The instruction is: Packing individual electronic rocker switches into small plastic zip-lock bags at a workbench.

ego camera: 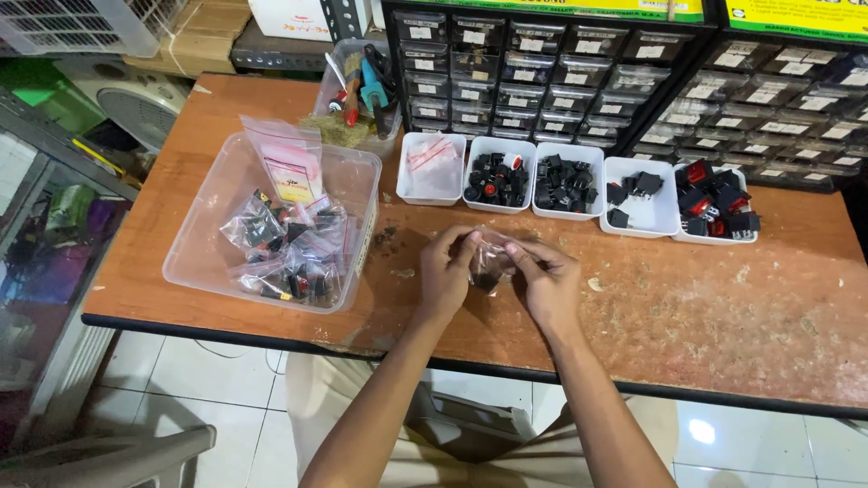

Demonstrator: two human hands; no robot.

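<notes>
Both hands meet over the worn brown table point(705, 307). My left hand point(445, 276) and my right hand point(547, 282) together pinch a small clear plastic bag point(491, 260) with a dark part inside. A row of small white trays lies just beyond: one with clear bags point(431, 168), two with black switches point(499, 174) point(567, 181), one with a few black parts point(638, 196), and one with red and black switches point(716, 204).
A large clear tub point(271, 221) of bagged switches sits to the left. A clear container of tools point(360, 90) stands behind it. Black drawer cabinets point(542, 63) point(787, 90) line the back. A glass case point(45, 235) stands at the far left.
</notes>
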